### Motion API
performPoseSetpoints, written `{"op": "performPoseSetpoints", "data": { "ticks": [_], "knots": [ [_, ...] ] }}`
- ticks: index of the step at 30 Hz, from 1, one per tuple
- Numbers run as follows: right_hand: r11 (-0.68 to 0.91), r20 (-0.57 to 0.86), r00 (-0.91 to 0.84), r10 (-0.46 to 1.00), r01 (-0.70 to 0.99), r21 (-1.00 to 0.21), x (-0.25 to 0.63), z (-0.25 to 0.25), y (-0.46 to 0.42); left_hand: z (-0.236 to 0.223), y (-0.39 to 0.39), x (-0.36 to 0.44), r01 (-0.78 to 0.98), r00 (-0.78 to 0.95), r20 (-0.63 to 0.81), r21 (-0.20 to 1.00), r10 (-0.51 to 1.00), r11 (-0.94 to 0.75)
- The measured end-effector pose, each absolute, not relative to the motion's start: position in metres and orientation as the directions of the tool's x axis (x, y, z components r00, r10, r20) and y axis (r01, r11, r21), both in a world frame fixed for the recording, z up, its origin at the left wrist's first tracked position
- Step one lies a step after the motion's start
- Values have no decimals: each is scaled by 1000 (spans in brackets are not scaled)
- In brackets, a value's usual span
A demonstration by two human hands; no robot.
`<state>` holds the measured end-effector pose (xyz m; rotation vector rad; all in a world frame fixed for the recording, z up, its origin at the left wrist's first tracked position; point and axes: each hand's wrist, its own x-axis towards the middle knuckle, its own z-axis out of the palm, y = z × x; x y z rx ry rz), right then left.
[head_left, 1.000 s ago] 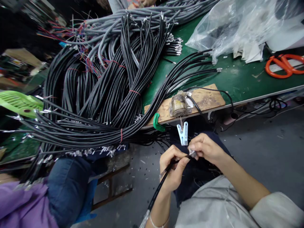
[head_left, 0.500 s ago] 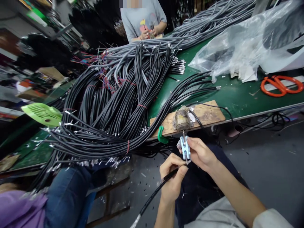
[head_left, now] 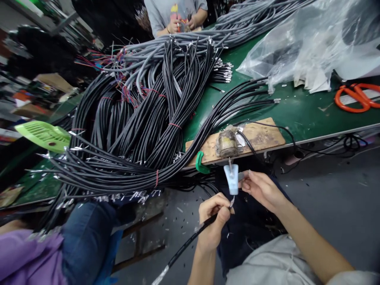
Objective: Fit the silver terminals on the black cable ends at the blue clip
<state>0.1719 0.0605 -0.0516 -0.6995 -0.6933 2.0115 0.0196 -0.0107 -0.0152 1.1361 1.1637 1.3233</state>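
My left hand (head_left: 213, 221) is closed round a black cable (head_left: 187, 245), pinching it near its stripped, foil-wrapped tip just below a light blue clip (head_left: 232, 179). The clip hangs on a metal pin under a taped motor (head_left: 227, 143) fixed to a wooden board (head_left: 261, 136). My right hand (head_left: 261, 189) sits just right of the clip, fingers curled with the fingertips touching its side. The cable runs down and left past my wrist to a silver end at the bottom edge.
A big heap of bundled black and grey cables (head_left: 142, 118) covers the green table (head_left: 297, 111). Clear plastic bags (head_left: 299, 43) and orange scissors (head_left: 356, 99) lie at the right. A green clamp (head_left: 201, 163) grips the board. A person in jeans (head_left: 86, 237) sits at left; another person (head_left: 178, 16) works at the far side.
My right hand let the cable tip go, rose to the blue clip, then slid to its right side. The left hand kept the cable, its tip now under the clip.
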Motion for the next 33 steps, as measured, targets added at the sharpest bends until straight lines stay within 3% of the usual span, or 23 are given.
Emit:
{"op": "performPoseSetpoints", "data": {
  "ticks": [6,8,10,13,16,22,27,30,33],
  "knots": [
    [-318,-112,-482,869,-370,-873,182,-40,41,-22,-16,12,-185,57,-101,977,993,110],
    [-189,-25,-468,883,-307,-933,179,-31,37,-22,-15,13,-171,109,-175,966,978,192],
    [34,109,-402,909,-188,-982,174,-21,34,-21,-12,15,-144,124,-268,948,955,285],
    [368,331,-414,848,10,-930,165,-6,29,-15,-7,21,-100,82,-318,941,945,325],
    [499,418,-440,795,80,-863,160,1,23,-9,-5,24,-39,59,-307,950,950,309],
    [482,432,-317,844,97,-871,171,-14,18,-16,-21,19,-121,27,-275,954,961,276],
    [531,524,-89,847,138,-836,161,-27,14,-25,-33,30,-172,-60,-242,958,968,229],
    [335,352,-115,929,-144,-931,153,-34,13,-22,-31,32,-184,-65,-201,965,977,186],
    [-51,92,-312,946,-423,-905,151,-42,14,-17,-29,28,-156,-17,-153,977,988,148]
  ]
}}
